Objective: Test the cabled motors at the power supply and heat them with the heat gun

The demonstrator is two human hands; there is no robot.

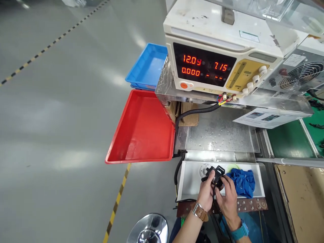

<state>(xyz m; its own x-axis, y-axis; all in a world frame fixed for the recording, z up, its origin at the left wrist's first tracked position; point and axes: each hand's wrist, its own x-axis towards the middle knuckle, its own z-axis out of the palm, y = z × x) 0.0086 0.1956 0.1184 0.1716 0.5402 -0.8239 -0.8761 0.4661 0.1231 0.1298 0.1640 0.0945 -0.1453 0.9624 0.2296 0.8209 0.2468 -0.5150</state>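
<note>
Both my hands hold a small black device [215, 172] with a cable over a white tray [187, 182]. My left hand [206, 193], with a brown-strapped watch on the wrist, is closed around the device's left side. My right hand [227, 195], with a teal watch on the wrist, grips it from the right and below. A crumpled blue cloth [242, 182] lies in the tray just right of my hands.
A power supply [217, 64] with red digits sits on a metal shelf [265, 101] above. A red bin [141, 130] and a blue bin [149, 67] hang at the left. A fan unit [298, 76] is at the right. A round metal stool [149, 229] stands below.
</note>
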